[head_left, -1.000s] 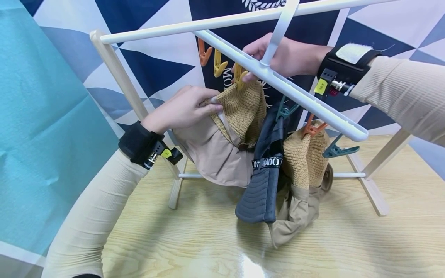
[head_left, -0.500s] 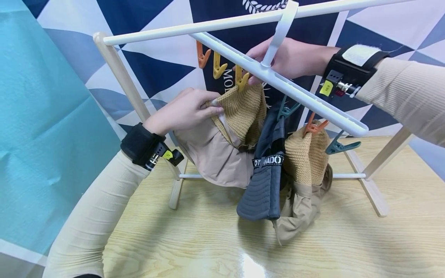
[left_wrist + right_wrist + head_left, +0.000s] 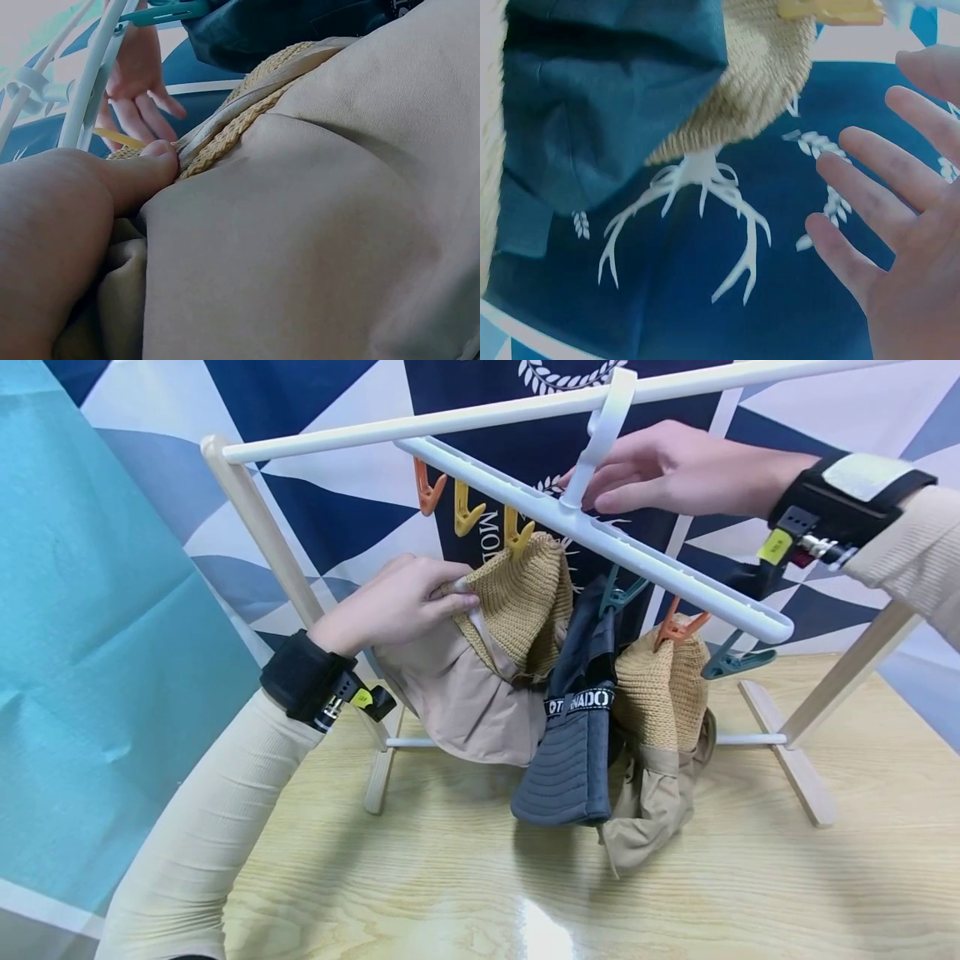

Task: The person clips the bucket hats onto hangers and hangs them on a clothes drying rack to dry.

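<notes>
My left hand (image 3: 408, 597) pinches the edge of a hat (image 3: 517, 602) with a tan knitted part and beige cloth; in the left wrist view the thumb presses on the knit trim. A yellow clothespin (image 3: 517, 535) on the white hanger (image 3: 660, 560) meets the hat's upper knit edge. My right hand (image 3: 675, 468) is behind the hanger near its hook, fingers loosely extended, holding nothing; the right wrist view shows it apart from the knit. A dark hat (image 3: 566, 760) with a lettered band hangs from a teal clothespin (image 3: 618, 593). Beside it an orange clothespin (image 3: 678, 628) holds another tan knit-and-beige hat (image 3: 652, 693).
A white rod (image 3: 450, 418) on a wooden rack frame (image 3: 262, 527) carries the hanger. Another orange clothespin (image 3: 427, 489), a second yellow clothespin (image 3: 467, 512) and a teal clothespin (image 3: 738, 662) hang unused. Below lies a wooden tabletop (image 3: 375, 877); behind is a patterned cloth (image 3: 337, 510).
My right hand has let go of the yellow clothespin and moved right and slightly up, its fingers loosening. The left hand keeps its pinch on the hat. The hanging hats have swung slightly.
</notes>
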The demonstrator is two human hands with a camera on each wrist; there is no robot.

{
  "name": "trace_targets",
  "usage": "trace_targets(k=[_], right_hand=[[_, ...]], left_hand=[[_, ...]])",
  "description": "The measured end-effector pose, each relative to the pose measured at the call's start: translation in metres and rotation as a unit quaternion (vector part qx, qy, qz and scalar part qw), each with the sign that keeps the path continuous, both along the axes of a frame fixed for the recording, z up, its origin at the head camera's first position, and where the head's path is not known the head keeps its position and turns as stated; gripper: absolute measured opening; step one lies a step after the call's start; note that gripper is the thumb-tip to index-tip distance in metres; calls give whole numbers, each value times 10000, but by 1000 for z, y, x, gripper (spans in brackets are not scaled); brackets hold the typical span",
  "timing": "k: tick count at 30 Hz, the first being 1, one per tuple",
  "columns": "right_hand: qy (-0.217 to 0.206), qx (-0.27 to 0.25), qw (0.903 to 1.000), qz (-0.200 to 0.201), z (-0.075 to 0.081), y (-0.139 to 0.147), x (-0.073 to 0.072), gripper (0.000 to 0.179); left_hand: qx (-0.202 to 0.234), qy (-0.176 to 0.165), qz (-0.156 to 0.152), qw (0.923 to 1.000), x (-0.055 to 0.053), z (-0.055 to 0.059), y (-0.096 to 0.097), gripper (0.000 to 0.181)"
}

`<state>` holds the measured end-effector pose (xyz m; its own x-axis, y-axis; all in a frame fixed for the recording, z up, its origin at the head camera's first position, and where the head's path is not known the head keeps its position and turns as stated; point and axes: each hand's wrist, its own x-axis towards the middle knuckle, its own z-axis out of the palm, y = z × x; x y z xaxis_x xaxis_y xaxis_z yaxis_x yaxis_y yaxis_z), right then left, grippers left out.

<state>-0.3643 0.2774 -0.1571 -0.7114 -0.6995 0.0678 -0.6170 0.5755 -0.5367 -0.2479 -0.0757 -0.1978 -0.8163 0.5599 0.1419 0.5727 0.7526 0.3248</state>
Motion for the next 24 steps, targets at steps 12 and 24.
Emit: trace_targets(k=[12,24], right_hand=[[794,220,9966,45,-7,49,11,50],[998,-14,9945,305,-17,88,46,63]], left_hand=[[-35,-43,17,10000,-1,-1,-1,20],[-31,-40,89,9999,-5,-3,-3,20]])
